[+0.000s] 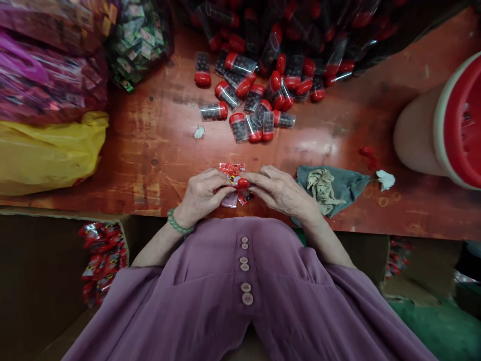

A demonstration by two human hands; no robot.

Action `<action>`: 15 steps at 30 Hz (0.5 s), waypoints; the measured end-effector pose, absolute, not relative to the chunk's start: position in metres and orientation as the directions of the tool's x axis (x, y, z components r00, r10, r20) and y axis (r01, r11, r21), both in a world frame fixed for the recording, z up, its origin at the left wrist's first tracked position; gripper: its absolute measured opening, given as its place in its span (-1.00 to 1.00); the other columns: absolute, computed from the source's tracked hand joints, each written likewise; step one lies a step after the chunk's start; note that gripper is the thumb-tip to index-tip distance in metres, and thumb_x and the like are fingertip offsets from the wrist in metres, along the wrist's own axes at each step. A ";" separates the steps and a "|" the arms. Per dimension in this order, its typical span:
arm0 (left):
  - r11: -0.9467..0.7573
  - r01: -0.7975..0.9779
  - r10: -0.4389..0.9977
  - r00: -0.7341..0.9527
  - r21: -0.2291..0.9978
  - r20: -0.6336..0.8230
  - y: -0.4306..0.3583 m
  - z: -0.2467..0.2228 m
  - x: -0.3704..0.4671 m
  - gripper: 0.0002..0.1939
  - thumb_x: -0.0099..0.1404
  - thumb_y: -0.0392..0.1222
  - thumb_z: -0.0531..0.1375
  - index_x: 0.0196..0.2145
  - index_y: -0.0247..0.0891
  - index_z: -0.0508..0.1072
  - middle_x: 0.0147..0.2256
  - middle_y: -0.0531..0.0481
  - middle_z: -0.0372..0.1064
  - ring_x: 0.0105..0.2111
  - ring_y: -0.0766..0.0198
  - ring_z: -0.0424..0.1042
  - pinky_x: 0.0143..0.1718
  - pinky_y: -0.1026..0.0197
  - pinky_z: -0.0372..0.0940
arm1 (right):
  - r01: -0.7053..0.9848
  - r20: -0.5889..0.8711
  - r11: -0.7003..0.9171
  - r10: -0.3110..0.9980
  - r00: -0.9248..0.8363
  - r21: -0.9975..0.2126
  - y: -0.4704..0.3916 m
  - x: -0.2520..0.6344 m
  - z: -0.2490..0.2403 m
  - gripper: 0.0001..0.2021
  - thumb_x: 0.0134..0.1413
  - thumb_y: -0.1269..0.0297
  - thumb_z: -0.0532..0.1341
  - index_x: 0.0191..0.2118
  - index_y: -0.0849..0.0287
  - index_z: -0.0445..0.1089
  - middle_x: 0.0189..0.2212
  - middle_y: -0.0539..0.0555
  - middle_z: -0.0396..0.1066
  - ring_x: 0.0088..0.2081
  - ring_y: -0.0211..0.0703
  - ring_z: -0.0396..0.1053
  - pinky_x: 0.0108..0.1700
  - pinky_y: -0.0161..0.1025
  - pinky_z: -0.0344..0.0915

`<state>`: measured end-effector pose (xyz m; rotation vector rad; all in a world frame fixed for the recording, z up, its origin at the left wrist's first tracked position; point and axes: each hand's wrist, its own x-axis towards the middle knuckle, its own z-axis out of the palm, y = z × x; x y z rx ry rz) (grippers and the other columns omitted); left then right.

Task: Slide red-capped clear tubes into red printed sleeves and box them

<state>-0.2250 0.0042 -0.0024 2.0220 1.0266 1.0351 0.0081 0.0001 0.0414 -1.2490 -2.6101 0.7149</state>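
My left hand (205, 193), with a green bead bracelet at its wrist, has thumb and fingers closed on a small red printed plastic packet (232, 168) near the table's front edge. From the other side, my right hand (276, 188) pinches a rounded red piece (243, 183) against the packet; it looks like the cap of a small tube. The fingers partly hide both things. Farther back lie several small clear tubes (239, 128) with red caps and dark balls inside.
A large heap of capped tubes (296, 22) fills the back. Stuffed bags, one of them a yellow bag (48, 155), line the left. At right are a grey cloth (338, 185), yellow rubber bands (383, 201) and a red-and-white tub (421, 125). A cardboard box (33, 281) with red packets stands below left.
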 end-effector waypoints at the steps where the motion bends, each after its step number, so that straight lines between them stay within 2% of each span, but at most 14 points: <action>1: -0.495 0.350 0.847 0.397 0.795 0.352 0.003 -0.003 -0.225 -0.91 0.29 -0.20 0.28 -0.31 -0.26 0.57 -0.39 0.00 0.53 -0.39 0.34 0.49 -0.30 0.30 0.38 | 0.693 -0.079 0.540 0.760 -0.646 -0.478 0.000 0.008 0.042 -0.62 0.37 0.22 0.05 0.22 0.13 0.31 -0.30 0.11 0.35 -0.24 -0.09 0.32 -0.17 -0.18 0.37; 7: -0.418 0.341 0.854 0.465 0.842 0.235 0.000 -0.007 -0.226 -0.91 0.29 -0.23 0.28 -0.30 -0.28 0.59 -0.40 -0.02 0.52 -0.41 0.32 0.48 -0.32 0.29 0.35 | 0.692 -0.213 0.519 0.701 -0.681 -0.502 0.003 0.008 0.045 -0.60 0.35 0.25 0.09 0.24 0.13 0.28 -0.23 0.15 0.43 -0.23 -0.10 0.39 -0.17 -0.20 0.37; 11: -0.234 0.287 0.879 0.470 0.929 0.076 0.001 -0.010 -0.227 -0.91 0.26 -0.22 0.29 -0.34 -0.26 0.61 -0.40 -0.02 0.54 -0.42 0.32 0.48 -0.33 0.29 0.33 | 0.632 -0.251 0.468 0.645 -0.722 -0.617 0.010 0.009 0.046 -0.59 0.34 0.25 0.11 0.26 0.11 0.27 -0.11 0.16 0.50 -0.14 -0.08 0.47 -0.09 -0.16 0.40; 15: -0.099 0.253 0.867 0.496 0.963 -0.041 0.005 -0.009 -0.229 -0.88 0.24 -0.18 0.30 -0.36 -0.26 0.62 -0.40 -0.03 0.55 -0.42 0.30 0.47 -0.33 0.28 0.32 | 0.572 -0.279 0.410 0.582 -0.764 -0.710 0.016 0.008 0.048 -0.61 0.34 0.22 0.12 0.23 0.09 0.32 0.04 0.14 0.50 0.01 -0.03 0.48 0.01 -0.13 0.38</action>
